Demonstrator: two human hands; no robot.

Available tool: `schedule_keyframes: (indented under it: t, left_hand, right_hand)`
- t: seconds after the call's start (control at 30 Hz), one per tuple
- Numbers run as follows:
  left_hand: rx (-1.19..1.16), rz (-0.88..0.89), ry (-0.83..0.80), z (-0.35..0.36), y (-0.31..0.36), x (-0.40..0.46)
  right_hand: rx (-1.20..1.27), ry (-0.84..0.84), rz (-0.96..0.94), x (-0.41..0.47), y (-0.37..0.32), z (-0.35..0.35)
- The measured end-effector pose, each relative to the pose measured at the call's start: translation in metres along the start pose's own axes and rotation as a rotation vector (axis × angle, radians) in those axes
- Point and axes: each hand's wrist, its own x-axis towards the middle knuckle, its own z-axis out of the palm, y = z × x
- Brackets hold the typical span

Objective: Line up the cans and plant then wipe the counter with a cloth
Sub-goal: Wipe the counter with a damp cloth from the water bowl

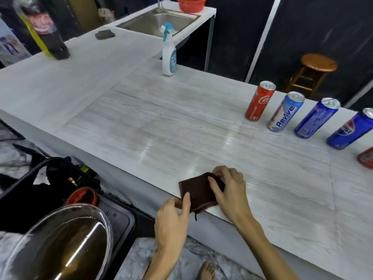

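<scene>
A folded dark brown cloth (198, 191) lies at the near edge of the pale wood-grain counter (161, 122). My left hand (173, 217) pinches its near left corner, and my right hand (230, 190) presses its right side with fingers on top. Along the far right edge stands a row of cans: a red cola can (260, 101), a white-and-blue Revive can (285, 111), a blue can (316, 118) and a blue Pepsi can (350, 129). A red can (366, 157) is cut off by the right frame edge. No plant is in view.
A white spray bottle (169, 51) stands at the far middle of the counter. Beyond it are a steel sink (159, 21), a grey sponge (105, 34), a red basket (191, 4) and a dark soda bottle (46, 31). A wooden stool (314, 69) stands behind the counter.
</scene>
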Motion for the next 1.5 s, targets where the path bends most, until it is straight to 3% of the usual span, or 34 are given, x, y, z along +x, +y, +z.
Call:
schedule_keyframes:
  t: [0.2,0.33,0.5,0.73,1.1,1.5]
  left_hand:
    - [-0.177,0.001,-0.067,-0.001,-0.005,0.005]
    - [-0.320,0.005,-0.103,-0.004,-0.015,0.007]
    - [-0.492,0.003,-0.093,-0.018,-0.025,0.009]
    - [-0.773,-0.245,-0.307,-0.049,-0.050,0.014]
    - [-0.713,-0.141,0.134,-0.115,-0.126,-0.033]
    - [-0.407,-0.514,0.318,-0.119,-0.221,-0.116]
  right_hand:
    - [0.052,-0.043,-0.107,-0.019,-0.013,-0.004]
    - [0.234,-0.087,-0.093,-0.025,-0.024,-0.005]
    - [0.281,-0.079,-0.119,-0.031,-0.041,0.007]
    - [0.359,-0.158,-0.131,-0.040,-0.075,0.037]
    - [0.231,-0.259,-0.077,-0.087,-0.126,0.108]
    - [-0.005,-0.734,-0.205,-0.147,-0.138,0.187]
